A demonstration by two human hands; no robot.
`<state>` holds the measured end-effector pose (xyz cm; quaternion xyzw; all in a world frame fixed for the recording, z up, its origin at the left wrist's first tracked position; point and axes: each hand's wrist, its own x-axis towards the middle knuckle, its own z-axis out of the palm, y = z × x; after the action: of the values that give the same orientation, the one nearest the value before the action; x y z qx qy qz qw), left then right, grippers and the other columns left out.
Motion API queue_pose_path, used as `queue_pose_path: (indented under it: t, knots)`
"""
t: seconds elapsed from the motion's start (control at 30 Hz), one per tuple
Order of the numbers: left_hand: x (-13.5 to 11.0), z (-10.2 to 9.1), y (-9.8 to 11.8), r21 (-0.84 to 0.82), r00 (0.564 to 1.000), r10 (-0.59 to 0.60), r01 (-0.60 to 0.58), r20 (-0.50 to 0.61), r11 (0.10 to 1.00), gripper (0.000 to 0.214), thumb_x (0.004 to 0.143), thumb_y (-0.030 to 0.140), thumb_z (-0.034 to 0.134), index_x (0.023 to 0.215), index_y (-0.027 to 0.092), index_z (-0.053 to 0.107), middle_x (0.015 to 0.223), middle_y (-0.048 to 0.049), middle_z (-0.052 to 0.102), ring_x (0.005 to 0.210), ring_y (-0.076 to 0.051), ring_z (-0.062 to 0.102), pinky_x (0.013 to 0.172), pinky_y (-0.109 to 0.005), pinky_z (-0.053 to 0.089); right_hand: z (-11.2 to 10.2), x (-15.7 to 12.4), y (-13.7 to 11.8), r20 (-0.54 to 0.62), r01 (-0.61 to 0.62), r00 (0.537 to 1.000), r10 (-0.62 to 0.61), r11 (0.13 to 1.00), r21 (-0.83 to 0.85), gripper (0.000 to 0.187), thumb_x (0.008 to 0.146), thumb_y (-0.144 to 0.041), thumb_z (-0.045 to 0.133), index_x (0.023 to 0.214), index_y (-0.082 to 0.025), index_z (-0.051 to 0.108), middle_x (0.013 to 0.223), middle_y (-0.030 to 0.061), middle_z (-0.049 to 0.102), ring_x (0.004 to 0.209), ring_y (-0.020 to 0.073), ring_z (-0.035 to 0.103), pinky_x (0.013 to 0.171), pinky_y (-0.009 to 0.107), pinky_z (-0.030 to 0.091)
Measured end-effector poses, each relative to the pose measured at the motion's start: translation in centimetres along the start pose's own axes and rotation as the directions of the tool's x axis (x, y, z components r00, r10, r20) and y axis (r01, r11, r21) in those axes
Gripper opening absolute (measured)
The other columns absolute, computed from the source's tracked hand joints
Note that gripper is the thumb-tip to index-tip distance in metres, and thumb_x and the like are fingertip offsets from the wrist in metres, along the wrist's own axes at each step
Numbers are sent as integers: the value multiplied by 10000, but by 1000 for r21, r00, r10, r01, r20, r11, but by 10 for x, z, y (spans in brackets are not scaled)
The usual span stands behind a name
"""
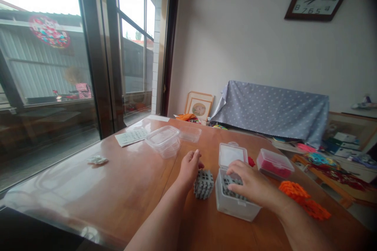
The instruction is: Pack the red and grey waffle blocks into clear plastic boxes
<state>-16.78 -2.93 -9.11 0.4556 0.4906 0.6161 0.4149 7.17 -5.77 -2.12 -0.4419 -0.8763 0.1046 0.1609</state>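
My left hand (190, 166) is beside a stack of grey interlocking plastic pieces (204, 184) on the table, its fingers loosely bent and partly apart, with nothing visible in them. Inside a clear plastic box (238, 210) with its lid (233, 156) swung back, more grey interlocking pieces (231, 185) lie stacked. My right hand (250, 182) reaches over the box's rim, thumb and fingers placed around those grey pieces. Its palm hides part of them.
Right of the box lie orange plastic pieces (306, 200) and a closed clear box with pink contents (275, 163). A red piece (251, 161) shows behind my right hand. Further left are empty clear containers (163, 141), a paper sheet (131, 137) and a small plastic packet (97, 160).
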Motion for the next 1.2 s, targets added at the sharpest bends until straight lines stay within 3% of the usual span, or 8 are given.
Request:
queue_pose_path:
  t: [0.37,0.6,0.77,0.9,1.0,1.2]
  knots:
    - [1,1,-2,-2,1000,7,-7,16,1000,530,892,684,531,882,171,664,594,-35,665,603,-194,609,645,-297,433,10,2,4,47,-44,998,46,998,-38,127,803,-332,705,885,-234,699,899,15,675,868,216,626,796,308,458]
    - [1,0,-1,7,1000,5,-5,7,1000,543,891,689,523,892,165,665,603,-42,669,614,-197,617,648,-300,438,7,5,-3,0,-38,999,38,999,16,123,835,-347,681,862,-230,707,884,20,686,848,211,630,781,310,471]
    - [2,2,0,6,1000,10,-10,-11,1000,552,872,695,530,897,162,668,594,-46,665,605,-199,612,645,-304,437,0,16,-27,-122,29,992,-20,997,70,174,861,-342,674,996,-244,726,1042,51,720,1017,247,637,907,360,486]
    - [2,2,1,-37,1000,3,-4,-28,999,550,848,700,551,881,162,658,571,-24,632,585,-192,597,628,-298,433,3,29,-54,-35,155,988,-153,986,63,353,840,-338,715,1186,-270,712,1193,64,726,1169,282,599,1011,393,458]
    - [3,2,0,-68,999,16,-18,-38,998,523,849,678,566,863,163,653,562,-1,597,565,-175,575,605,-288,427,10,37,-64,40,192,980,-193,981,29,399,807,-304,736,1205,-278,710,1198,60,733,1169,296,601,1023,402,449]
    - [4,0,-2,-62,999,27,-29,-30,998,512,868,665,558,855,162,650,574,-6,602,566,-172,570,587,-284,429,13,41,-66,24,200,979,-200,980,18,416,785,-269,743,1200,-271,715,1160,52,746,1135,292,615,1018,406,453]
